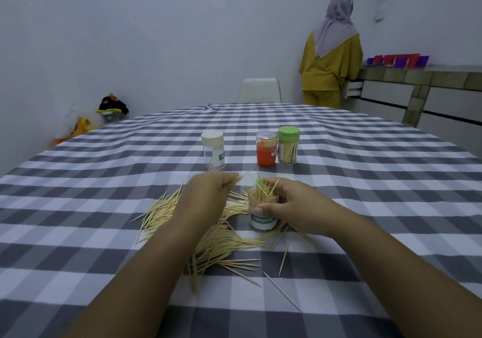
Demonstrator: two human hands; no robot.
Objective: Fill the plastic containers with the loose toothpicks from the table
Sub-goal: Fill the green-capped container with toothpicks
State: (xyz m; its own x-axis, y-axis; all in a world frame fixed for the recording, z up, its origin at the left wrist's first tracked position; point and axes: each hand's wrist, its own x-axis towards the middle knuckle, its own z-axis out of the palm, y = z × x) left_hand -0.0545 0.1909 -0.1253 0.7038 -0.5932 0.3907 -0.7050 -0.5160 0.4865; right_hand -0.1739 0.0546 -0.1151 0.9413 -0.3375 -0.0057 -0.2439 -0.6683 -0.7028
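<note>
A heap of loose toothpicks (216, 241) lies on the checked tablecloth in front of me. My right hand (287, 204) grips an open clear container (262, 219) labelled "toothpick", upright, with toothpicks sticking out of its top at odd angles. Just left of that container, my left hand (208, 191) pinches a few toothpicks whose tips point toward its mouth. Farther back stand three closed containers: an empty one with a white lid (213, 150), an orange one (266, 152) and a full one with a green lid (287, 145).
The grey and white checked table (104, 207) fills the view. A white chair (259, 90) stands at its far end. A person in yellow (330, 58) stands at a counter at the back right. Bags lie on the floor at the left.
</note>
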